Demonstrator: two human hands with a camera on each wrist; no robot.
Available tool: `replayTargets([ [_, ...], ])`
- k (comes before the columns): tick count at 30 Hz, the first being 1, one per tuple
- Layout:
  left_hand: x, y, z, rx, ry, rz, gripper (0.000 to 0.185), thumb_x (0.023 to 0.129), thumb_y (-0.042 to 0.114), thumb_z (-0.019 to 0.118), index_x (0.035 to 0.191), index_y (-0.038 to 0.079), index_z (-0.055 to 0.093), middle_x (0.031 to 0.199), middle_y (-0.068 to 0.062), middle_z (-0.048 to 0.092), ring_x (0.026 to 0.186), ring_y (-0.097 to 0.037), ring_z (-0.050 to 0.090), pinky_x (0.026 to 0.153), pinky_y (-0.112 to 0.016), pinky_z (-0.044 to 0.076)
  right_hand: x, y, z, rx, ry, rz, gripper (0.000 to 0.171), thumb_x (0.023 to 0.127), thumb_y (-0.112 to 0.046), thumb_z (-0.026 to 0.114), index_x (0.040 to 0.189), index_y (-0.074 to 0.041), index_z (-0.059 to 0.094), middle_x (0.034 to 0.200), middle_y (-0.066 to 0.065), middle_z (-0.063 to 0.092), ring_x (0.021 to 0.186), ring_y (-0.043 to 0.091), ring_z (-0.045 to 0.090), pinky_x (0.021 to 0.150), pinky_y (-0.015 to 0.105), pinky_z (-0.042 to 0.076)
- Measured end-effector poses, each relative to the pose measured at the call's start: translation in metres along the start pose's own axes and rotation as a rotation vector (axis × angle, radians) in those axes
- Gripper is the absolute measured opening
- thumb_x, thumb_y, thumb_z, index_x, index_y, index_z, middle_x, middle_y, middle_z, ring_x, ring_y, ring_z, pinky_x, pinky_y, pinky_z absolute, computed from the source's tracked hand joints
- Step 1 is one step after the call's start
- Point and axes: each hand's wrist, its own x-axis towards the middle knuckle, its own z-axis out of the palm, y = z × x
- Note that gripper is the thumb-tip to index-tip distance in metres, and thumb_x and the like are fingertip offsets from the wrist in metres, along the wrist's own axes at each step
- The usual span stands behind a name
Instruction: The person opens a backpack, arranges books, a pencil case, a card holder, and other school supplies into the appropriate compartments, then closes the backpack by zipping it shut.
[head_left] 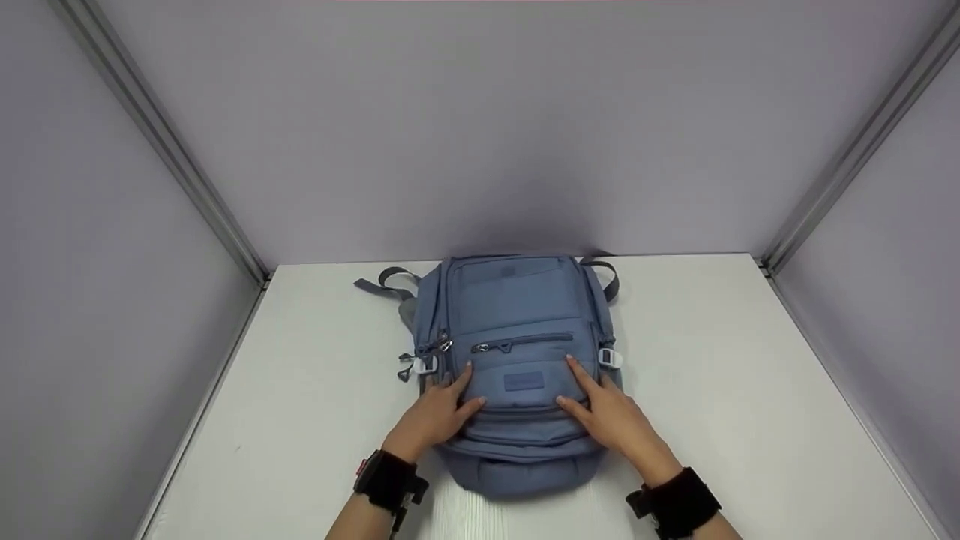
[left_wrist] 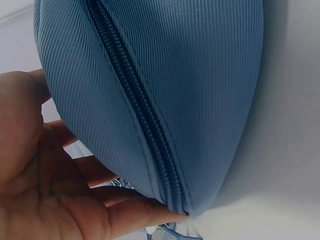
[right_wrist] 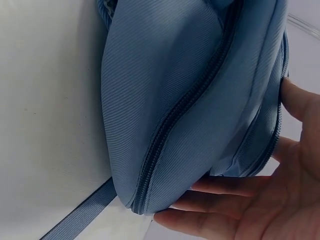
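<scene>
— Nearest item?
— Left hand (head_left: 439, 414) and right hand (head_left: 604, 411), fingers straight, pressing flat on a blue backpack (head_left: 517, 330); nothing gripped. It lies mid-desk (head_left: 750, 390).
— Step?
— Steadying, apparently. Next likely needs a pinch on the front zipper pull (head_left: 480, 348).

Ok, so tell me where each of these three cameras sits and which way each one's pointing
Head: on the head, looking forward and down at the table, blue backpack, the left hand, right hand and both wrist straps.
Left wrist: at the left hand, facing the backpack's side zipper; palm and fingers show.
Right wrist: at the right hand, facing the opposite side; fingers show.
Shared: all three see the backpack on the white table.
</scene>
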Motion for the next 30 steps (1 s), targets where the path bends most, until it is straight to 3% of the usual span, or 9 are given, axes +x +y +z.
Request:
replayTargets([
  [15,0.035,-0.005,-0.004,0.020,-0.002,-0.011,0.070,0.101,0.053,0.044,0.156,0.014,0.026,0.144,-0.031,0.040,0.133,-0.056,0.029,0.105,-0.058,0.032,0.031,0.006,-0.006,-0.014,-0.011,-0.004,0.073,0.097,-0.055,0.052,0.157,-0.026,0.022,0.143,0.039,0.035,0.115,0.054,0.052,0.091,0.064,0.040],
  [20,0.039,-0.006,-0.004,0.020,0.001,-0.033,0.070,0.100,0.055,0.042,0.157,0.017,0.023,0.147,-0.029,0.037,0.135,-0.057,0.022,0.107,-0.059,0.029,0.038,0.006,-0.006,-0.004,0.005,-0.009,0.073,0.096,-0.054,0.053,0.157,-0.026,0.024,0.142,0.039,0.035,0.118,0.054,0.050,0.092,0.064,0.040],
  [30,0.037,-0.008,-0.005,0.031,0.070,-0.004,0.068,0.101,0.055,0.041,0.155,0.016,0.029,0.149,-0.028,0.036,0.136,-0.053,0.028,0.106,-0.059,0.030,0.042,0.009,-0.016,0.006,-0.017,-0.012,0.071,0.098,-0.056,0.049,0.157,-0.027,0.023,0.144,0.037,0.034,0.121,0.054,0.047,0.093,0.065,0.039],
])
